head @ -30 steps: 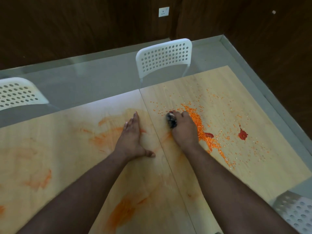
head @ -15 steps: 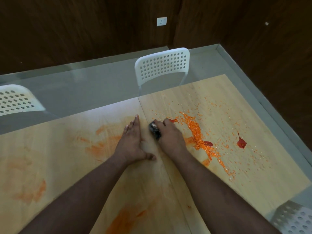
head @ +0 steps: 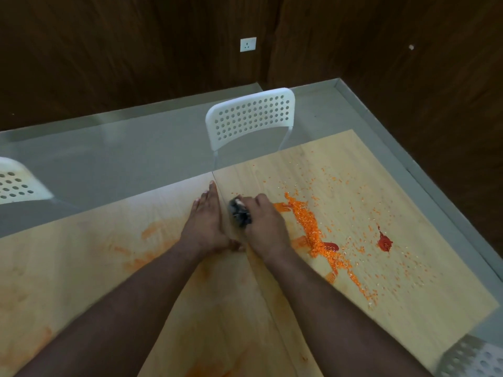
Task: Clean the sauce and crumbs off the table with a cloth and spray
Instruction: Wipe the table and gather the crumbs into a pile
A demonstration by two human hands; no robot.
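Gripping the balled cloth [head: 239, 214], the right hand [head: 265, 227] faces away beside the flat left hand [head: 208, 227].

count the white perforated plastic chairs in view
3. One white perforated plastic chair stands at the table's far edge, centre. Another is cut off at the left edge. A third shows in the bottom right corner. Others may sit out of frame.

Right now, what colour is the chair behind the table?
White, with round holes in its backrest; the head view shows it.
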